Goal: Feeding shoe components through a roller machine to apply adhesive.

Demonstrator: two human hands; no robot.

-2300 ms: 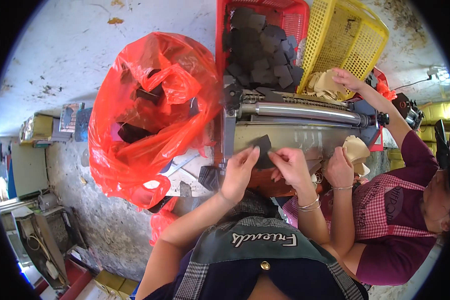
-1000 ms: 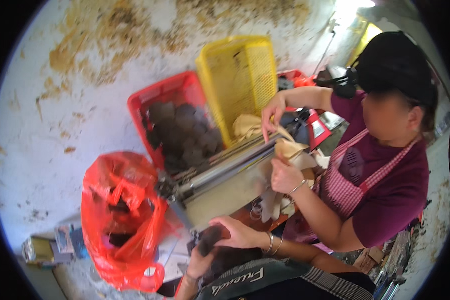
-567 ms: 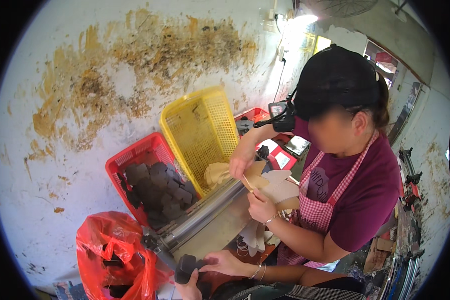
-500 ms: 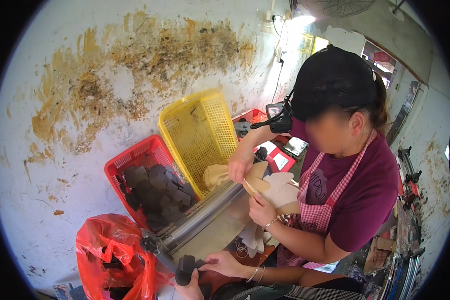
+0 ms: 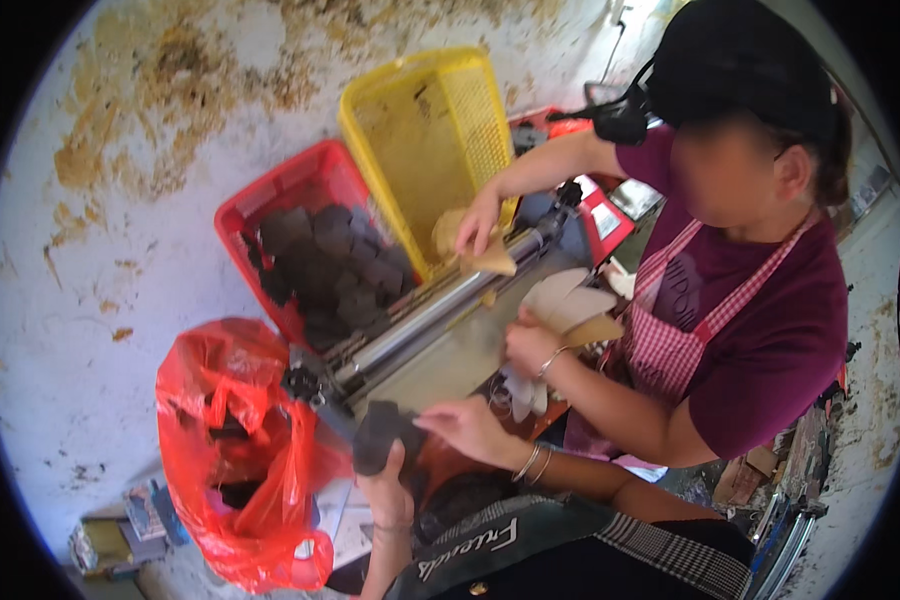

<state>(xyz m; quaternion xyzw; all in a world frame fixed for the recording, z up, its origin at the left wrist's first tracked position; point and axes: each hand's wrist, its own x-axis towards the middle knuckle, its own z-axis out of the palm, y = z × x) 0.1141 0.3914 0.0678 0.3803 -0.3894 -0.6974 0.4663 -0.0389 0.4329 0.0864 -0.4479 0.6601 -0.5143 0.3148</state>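
A small stack of dark grey flat cut pieces [image 5: 382, 440] rests in my left hand [image 5: 385, 490], its thumb pressed on the near side and its fingers mostly hidden. To its right is my right hand [image 5: 470, 430], bracelets on the wrist, with stretched fingers pointing at the stack's edge. Its fingertips are slightly blurred, and whether they touch the stack I cannot tell. Just beyond my hands lies the flat metal bed [image 5: 415, 375] of a machine with a long silver roller [image 5: 420, 330].
Across the machine a co-worker [image 5: 760, 330] handles tan scalloped pieces [image 5: 490, 258] by the roller. A red basket [image 5: 232, 222] of dark grey pieces and a yellow basket [image 5: 355, 120] stand behind it. A red plastic bag [image 5: 200, 380] hangs open at left.
My view has shifted, so things sit higher in it. My right fingers have straightened from a pinch at the stack. The co-worker's hands have moved apart, one bringing a tan piece to the roller.
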